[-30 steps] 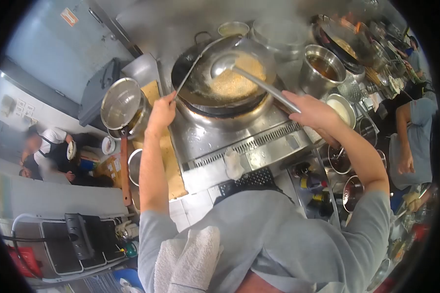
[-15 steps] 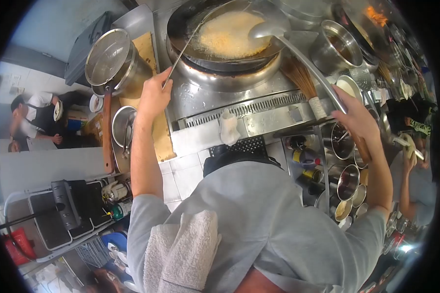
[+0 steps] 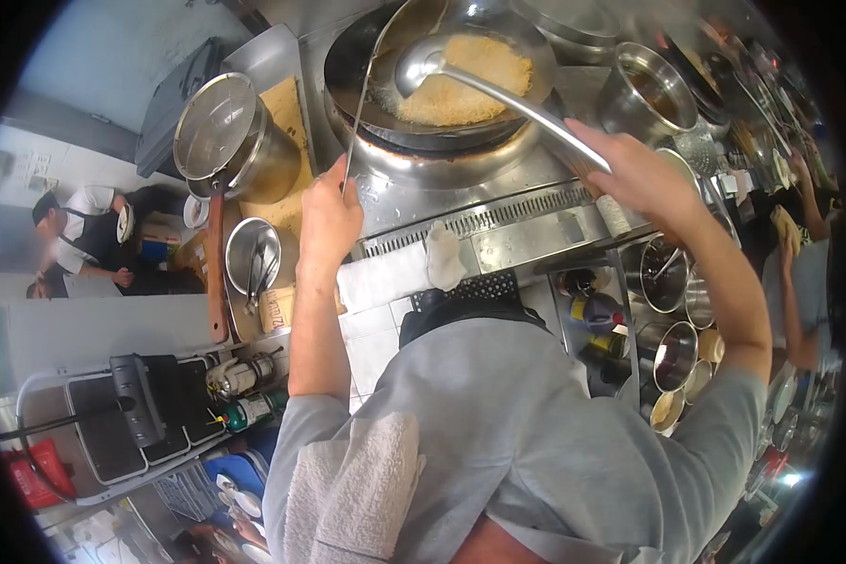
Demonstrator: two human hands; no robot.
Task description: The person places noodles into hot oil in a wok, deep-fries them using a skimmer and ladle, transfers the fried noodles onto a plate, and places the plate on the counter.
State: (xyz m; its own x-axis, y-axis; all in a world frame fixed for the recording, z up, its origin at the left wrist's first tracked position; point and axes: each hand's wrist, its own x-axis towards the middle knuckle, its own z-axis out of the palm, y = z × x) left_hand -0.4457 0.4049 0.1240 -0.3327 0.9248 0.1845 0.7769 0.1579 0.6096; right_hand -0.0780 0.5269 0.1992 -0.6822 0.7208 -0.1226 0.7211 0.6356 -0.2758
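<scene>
My left hand (image 3: 330,218) is closed around a thin metal rod (image 3: 359,113) that runs up over the wok's left side and bends at its far end. What the rod ends in is unclear. My right hand (image 3: 644,174) grips the handle of a large steel ladle (image 3: 526,108). The ladle's bowl lies over the left part of a flat golden, crisp-looking mass of food (image 3: 470,89) inside the dark wok (image 3: 348,70); whether they touch I cannot tell. The wok sits on a round steel burner ring (image 3: 432,167).
Left of the stove stand a strainer (image 3: 216,122) on a steel pot and a small pot with utensils (image 3: 254,254). A bamboo brush (image 3: 611,211) and a pot of dark liquid (image 3: 653,89) are on the right. Co-workers (image 3: 75,235) stand at both sides.
The ladle's bowl has moved left across the wok, and my right hand has moved up and left. The food looks less foamy and more solid. My left hand has shifted slightly right and down.
</scene>
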